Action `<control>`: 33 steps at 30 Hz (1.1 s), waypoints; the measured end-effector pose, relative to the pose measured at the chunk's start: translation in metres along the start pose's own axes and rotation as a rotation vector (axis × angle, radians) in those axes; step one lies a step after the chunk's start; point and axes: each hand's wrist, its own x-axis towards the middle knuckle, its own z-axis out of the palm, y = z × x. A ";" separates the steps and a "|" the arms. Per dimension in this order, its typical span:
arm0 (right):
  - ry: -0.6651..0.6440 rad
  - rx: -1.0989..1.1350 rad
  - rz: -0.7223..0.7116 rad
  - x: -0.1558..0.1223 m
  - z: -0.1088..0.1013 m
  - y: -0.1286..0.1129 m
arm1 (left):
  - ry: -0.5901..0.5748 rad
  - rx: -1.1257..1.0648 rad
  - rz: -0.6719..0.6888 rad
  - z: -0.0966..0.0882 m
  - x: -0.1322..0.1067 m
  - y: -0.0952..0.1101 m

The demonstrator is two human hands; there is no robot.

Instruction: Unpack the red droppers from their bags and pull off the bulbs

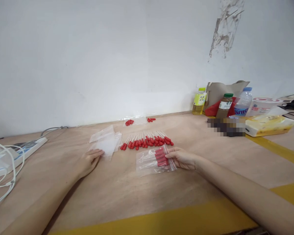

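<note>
Right fingers (172, 154) | pinching zip edge | clear bag (148, 163) extends leftward

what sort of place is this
Probably an informal indoor work area: a brown tabletop against a damaged wall, with a power strip on the left and drink bottles on the right.

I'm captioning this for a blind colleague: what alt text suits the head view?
A person's right hand grips a clear bag of red-tipped sticks, while the left hand touches pale sheets. Behind the bag, a row of loose sticks lies on a table; three bottles stand at right, near the wall.
</note>
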 end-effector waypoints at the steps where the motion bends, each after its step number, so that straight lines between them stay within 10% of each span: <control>1: 0.000 -0.032 -0.001 -0.001 -0.001 -0.002 | -0.045 -0.008 -0.027 0.000 -0.004 -0.001; 6: 0.189 -0.355 -0.054 -0.007 -0.004 -0.008 | -0.033 0.014 -0.039 -0.011 -0.007 0.027; 17: 0.252 -0.269 0.002 0.000 0.013 0.000 | -0.177 -0.327 0.449 0.010 0.011 0.193; 26: 0.344 -0.170 -0.038 0.009 0.022 0.009 | -0.077 -0.418 0.320 0.018 0.012 0.207; 33: 0.256 -0.239 -0.095 0.010 0.033 0.016 | 0.062 -0.345 0.579 0.024 0.020 0.205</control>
